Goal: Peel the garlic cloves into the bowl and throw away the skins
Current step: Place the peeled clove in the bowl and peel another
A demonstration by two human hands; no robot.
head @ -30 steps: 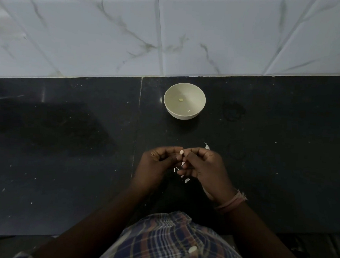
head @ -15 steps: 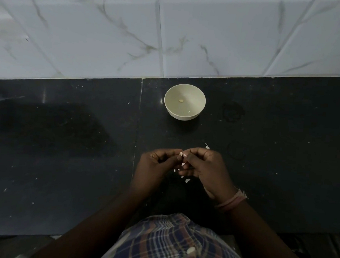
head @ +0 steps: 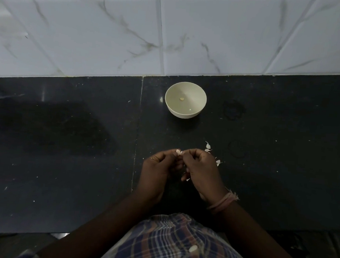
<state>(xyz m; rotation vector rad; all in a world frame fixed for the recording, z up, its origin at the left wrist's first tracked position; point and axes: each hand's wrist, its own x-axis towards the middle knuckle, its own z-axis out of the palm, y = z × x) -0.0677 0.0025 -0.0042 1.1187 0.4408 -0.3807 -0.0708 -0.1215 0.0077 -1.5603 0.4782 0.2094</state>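
Left hand (head: 158, 168): fingers curling inward, tips meeting the right hand's over the near middle of the tabletop (head: 63, 151), pinching one end of a small pale garlic clove (head: 178, 151).

Right hand (head: 201, 169): fingers likewise curling, thumb and forefinger gripping the other end of the same clove. A pinkish thread band (head: 221, 203) is circling this wrist.

Garlic clove: sitting between the two sets of fingertips, raised just above the dark surface, only its pale top showing.

Skins (head: 208, 146): several white flakes are lying on the tabletop just right of and beyond the right hand; a few more are showing below the fingers, near the gap between the hands.

Bowl (head: 198, 110): cream, round, standing upright farther back, well apart from the hands and close to the wall. One small yellowish peeled clove (head: 181, 99) is resting at its bottom, with a tiny pale speck near its front wall.

Tabletop: dark stone, a seam running front to back just left of the hands, faint ring marks to the right of the bowl.

Wall tiles (head: 111, 34): white with grey veining, rising behind.

Checked shirt (head: 167, 245): filling the near bottom edge, one pale button showing.
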